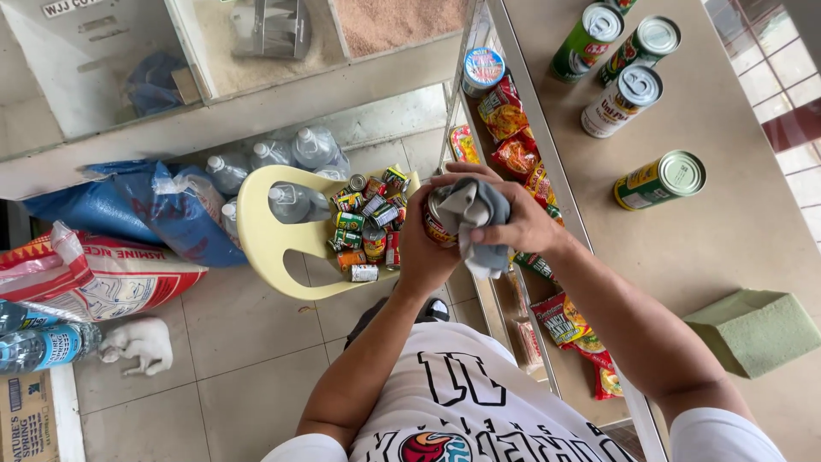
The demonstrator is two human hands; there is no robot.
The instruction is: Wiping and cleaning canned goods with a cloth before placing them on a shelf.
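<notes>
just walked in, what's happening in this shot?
A person holds a can in the left hand and presses a grey cloth over its top with the right hand. More small cans sit piled on a yellow plastic chair below. Four cans rest on the counter, one on its side.

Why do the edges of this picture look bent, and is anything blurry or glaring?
Head view: wide lens bows the counter edge; even daylight, soft shadows; mild sheen on the can lids; left hand, right hand and grey cloth look sharp.
</notes>
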